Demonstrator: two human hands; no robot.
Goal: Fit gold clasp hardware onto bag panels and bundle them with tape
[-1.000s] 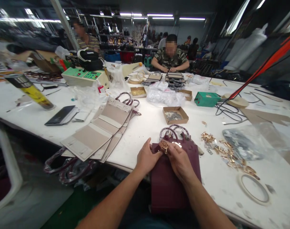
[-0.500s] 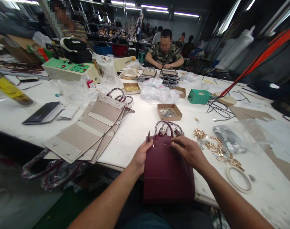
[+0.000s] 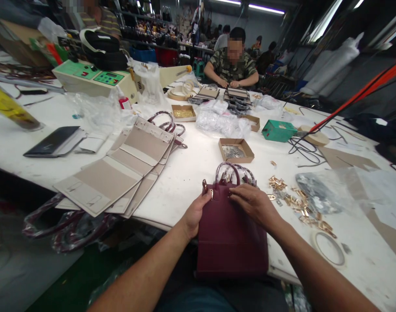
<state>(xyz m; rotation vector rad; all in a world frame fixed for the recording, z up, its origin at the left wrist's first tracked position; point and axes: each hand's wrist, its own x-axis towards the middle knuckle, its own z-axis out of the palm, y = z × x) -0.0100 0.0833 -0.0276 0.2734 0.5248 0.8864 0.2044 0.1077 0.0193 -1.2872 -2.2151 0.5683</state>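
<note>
A maroon handbag (image 3: 232,242) with wrapped handles (image 3: 228,167) stands upright against the table's front edge, its plain front facing me. My left hand (image 3: 195,214) is closed on the bag's upper left edge, with the thumb on the front beside a small gold fitting (image 3: 212,193). Near the top of the front, right of the handle's base, the fingers of my right hand (image 3: 253,203) are pinched together against the leather. Whatever small piece lies between those fingertips is hidden. Gold metal fittings (image 3: 305,208) lie loose on the table to the right.
Flat beige-lined bag pieces (image 3: 119,173) overlap at left, some hanging over the edge. A cardboard box (image 3: 246,157) of metal pieces and a green box (image 3: 279,131) stand beyond the bag. A tape roll (image 3: 328,248) lies at right. Across the table (image 3: 181,190), a co-worker (image 3: 235,65) handles other pieces.
My right fingertips have moved slightly left along the top of the bag's front. The left hand keeps its hold. The whole view has shifted a little.
</note>
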